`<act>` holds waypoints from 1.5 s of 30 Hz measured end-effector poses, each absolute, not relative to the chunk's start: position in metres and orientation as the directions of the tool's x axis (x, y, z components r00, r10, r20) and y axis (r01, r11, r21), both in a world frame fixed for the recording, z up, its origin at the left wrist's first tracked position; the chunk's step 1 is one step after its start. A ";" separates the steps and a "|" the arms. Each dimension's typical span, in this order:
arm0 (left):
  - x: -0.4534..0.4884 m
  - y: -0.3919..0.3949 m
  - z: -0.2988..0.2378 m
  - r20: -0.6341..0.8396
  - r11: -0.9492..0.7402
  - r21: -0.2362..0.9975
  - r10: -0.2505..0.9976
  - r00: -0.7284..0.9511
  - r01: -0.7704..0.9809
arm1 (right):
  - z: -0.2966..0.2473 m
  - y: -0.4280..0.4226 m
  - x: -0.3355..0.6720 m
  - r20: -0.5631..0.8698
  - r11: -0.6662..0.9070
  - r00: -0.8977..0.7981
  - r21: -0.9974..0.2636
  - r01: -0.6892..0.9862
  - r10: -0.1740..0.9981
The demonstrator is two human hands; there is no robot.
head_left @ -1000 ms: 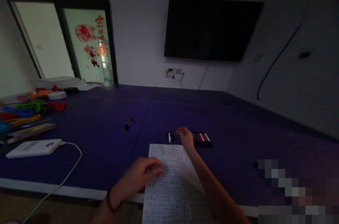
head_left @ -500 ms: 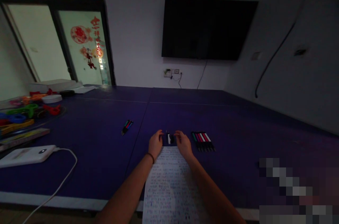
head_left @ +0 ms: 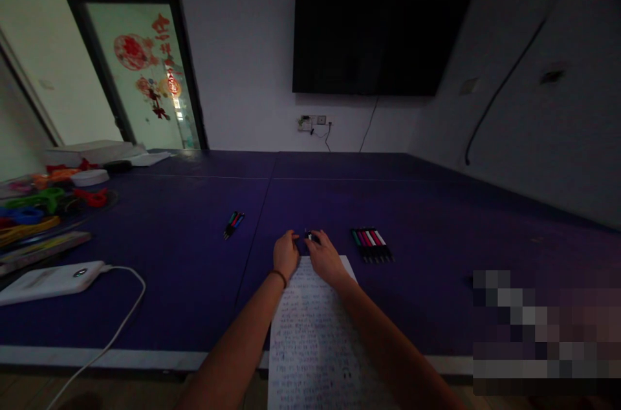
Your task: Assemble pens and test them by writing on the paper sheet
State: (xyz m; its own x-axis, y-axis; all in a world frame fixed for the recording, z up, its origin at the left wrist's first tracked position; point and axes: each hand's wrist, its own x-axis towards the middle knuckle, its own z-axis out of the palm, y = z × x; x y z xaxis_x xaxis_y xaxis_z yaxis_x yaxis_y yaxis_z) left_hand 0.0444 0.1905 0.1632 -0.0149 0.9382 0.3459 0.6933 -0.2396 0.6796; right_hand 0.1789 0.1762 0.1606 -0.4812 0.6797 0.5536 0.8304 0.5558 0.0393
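Note:
On the purple table, a small black-and-white object (head_left: 309,237) lies just beyond the top edge of a handwritten sheet of paper (head_left: 310,332); its kind is hard to make out. The fingers of my right hand (head_left: 326,258) close on this object and cover most of it. My left hand (head_left: 286,253) is just to its left, fingers curved and a little apart, with nothing visible in them. To the right lies a row of several pens (head_left: 372,244) with coloured and white barrels. A smaller group of pens (head_left: 233,224) rests farther left.
At the left a white power bank (head_left: 53,282) has a white cable trailing over the table edge. Behind it are a long box (head_left: 46,251), colourful scissors-like items (head_left: 43,200) and a white box (head_left: 92,152). A blurred patch covers the right front corner.
My right hand has moved left and its fingers have closed on the small black-and-white object. My left hand stays close by. The camera view has tipped slightly downward.

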 end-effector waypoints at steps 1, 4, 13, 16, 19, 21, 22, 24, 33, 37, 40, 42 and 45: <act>0.044 0.191 0.163 0.342 -0.235 0.671 0.940 -0.013 0.703 | 0.160 0.177 0.179 0.548 0.556 -0.489 0.053 0.830 0.678; 0.044 0.192 0.163 0.329 -0.222 0.655 0.944 -0.009 0.723 | 0.158 0.178 0.179 0.534 0.550 -0.498 0.071 0.832 0.683; 0.044 0.193 0.163 0.327 -0.219 0.641 0.945 -0.004 0.736 | 0.159 0.179 0.179 0.512 0.556 -0.493 0.037 0.831 0.703; 0.044 0.192 0.164 0.330 -0.257 0.622 0.943 0.050 0.740 | 0.159 0.179 0.179 0.488 0.557 -0.494 0.019 0.830 0.719; 0.045 0.191 0.166 0.334 -0.290 0.601 0.938 0.095 0.745 | 0.160 0.178 0.179 0.472 0.575 -0.507 0.000 0.818 0.721; 0.045 0.189 0.168 0.345 -0.308 0.583 0.932 0.114 0.752 | 0.160 0.178 0.179 0.484 0.574 -0.499 -0.008 0.819 0.719; 0.045 0.189 0.168 0.348 -0.313 0.573 0.930 0.122 0.758 | 0.160 0.178 0.179 0.496 0.565 -0.486 -0.012 0.825 0.720; 0.045 0.188 0.169 0.339 -0.310 0.554 0.931 0.131 0.773 | 0.161 0.178 0.180 0.518 0.544 -0.457 -0.019 0.839 0.723; 0.045 0.184 0.168 0.334 -0.267 0.475 0.936 0.109 0.839 | 0.161 0.176 0.178 0.502 0.578 -0.505 0.013 0.816 0.702; 0.044 0.182 0.169 0.333 -0.241 0.449 0.939 0.089 0.861 | 0.161 0.178 0.179 0.492 0.560 -0.487 -0.002 0.828 0.722; 0.044 0.180 0.172 0.328 -0.191 0.415 0.943 0.050 0.890 | 0.159 0.179 0.180 0.493 0.532 -0.447 -0.038 0.846 0.747; 0.044 0.178 0.175 0.321 -0.140 0.376 0.947 0.013 0.916 | 0.156 0.180 0.181 0.493 0.523 -0.430 -0.059 0.851 0.756; 0.044 0.174 0.178 0.298 -0.058 0.333 0.953 -0.047 0.941 | 0.153 0.183 0.181 0.494 0.520 -0.422 -0.073 0.851 0.760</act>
State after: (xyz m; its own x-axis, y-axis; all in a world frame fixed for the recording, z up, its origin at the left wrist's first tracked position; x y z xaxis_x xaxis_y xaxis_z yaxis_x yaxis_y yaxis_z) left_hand 0.0445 0.1744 0.1782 -0.0473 0.9534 0.2980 0.9410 -0.0575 0.3335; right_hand 0.1812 0.1825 0.1527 -0.4221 0.7599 0.4944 0.8508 0.5204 -0.0734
